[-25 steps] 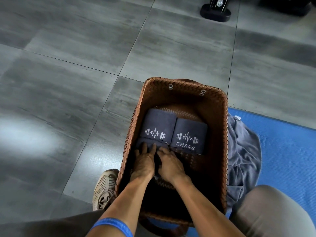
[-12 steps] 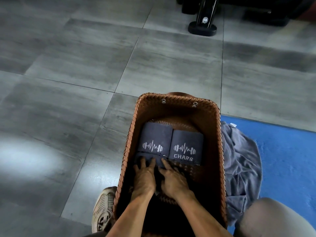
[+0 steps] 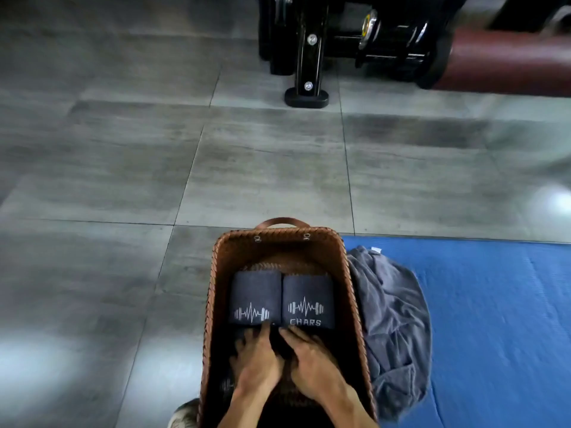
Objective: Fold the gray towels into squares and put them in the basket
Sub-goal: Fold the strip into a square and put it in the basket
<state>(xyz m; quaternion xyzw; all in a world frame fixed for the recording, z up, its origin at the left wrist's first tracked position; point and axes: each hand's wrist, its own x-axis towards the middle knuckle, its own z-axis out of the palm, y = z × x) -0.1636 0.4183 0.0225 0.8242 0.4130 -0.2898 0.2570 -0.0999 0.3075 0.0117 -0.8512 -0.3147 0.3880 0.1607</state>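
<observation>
Gray floor tiles (image 3: 262, 180) carry a woven basket (image 3: 355, 304). At its near end, the left hand (image 3: 256, 362) and right hand (image 3: 312, 362) press flat, fingers spread, on a dark folded towel (image 3: 238, 335). Just beyond the fingertips, two folded towels (image 3: 309, 301) lie side by side. Beside the basket's right wall, a loose gray towel (image 3: 392, 319) is crumpled on the blue mat (image 3: 494, 304).

We observe two bare forearms with no sleeves in view. The left hand (image 3: 258, 367) and right hand (image 3: 312, 364) carry no gloves or rings that we can make out. At the bottom edge we note a light-coloured shoe (image 3: 184, 416), only partly visible and blurred.
</observation>
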